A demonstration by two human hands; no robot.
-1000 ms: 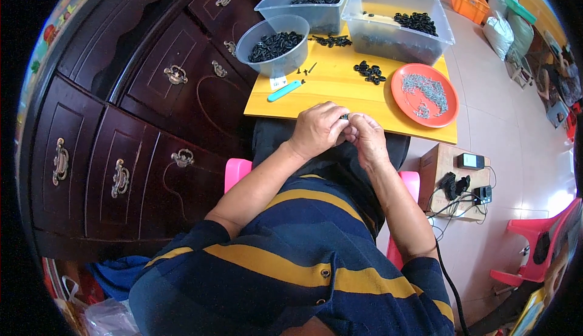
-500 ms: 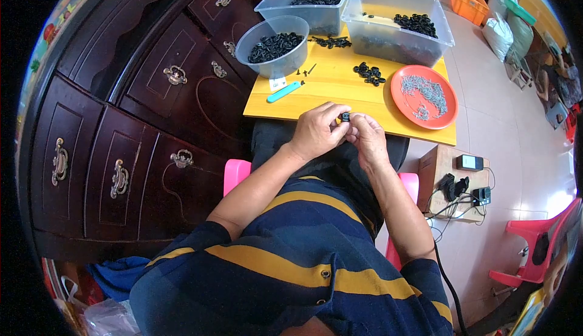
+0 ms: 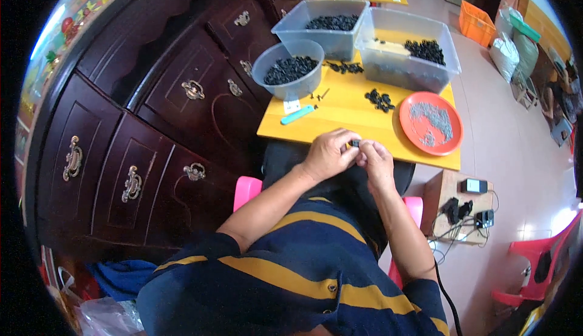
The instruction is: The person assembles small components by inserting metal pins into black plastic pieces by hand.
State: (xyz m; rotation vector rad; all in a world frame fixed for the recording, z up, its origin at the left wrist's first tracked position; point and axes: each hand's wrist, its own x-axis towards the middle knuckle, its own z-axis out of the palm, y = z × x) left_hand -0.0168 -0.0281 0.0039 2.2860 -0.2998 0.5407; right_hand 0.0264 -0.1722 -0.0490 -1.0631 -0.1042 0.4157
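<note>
Over the front edge of the yellow table, my two hands meet around a small black plastic part. My left hand pinches it from the left. The fingertips of my right hand press together at its right side; whether they hold a second tiny piece is hidden. Beyond my hands lies a loose group of black parts. To the right, a red-orange plate carries many small silvery pins or screws. A turquoise-handled tool rests left of my hands.
A round clear tub and two rectangular clear bins, all with black parts, stand along the table's back. Dark drawers rise at left. On the right are a cardboard box with cables and a pink-red chair.
The whole view has tilted up, so the table and hands sit lower and slightly right in the picture. Both hands stay together at the small black part, which appears turned slightly.
</note>
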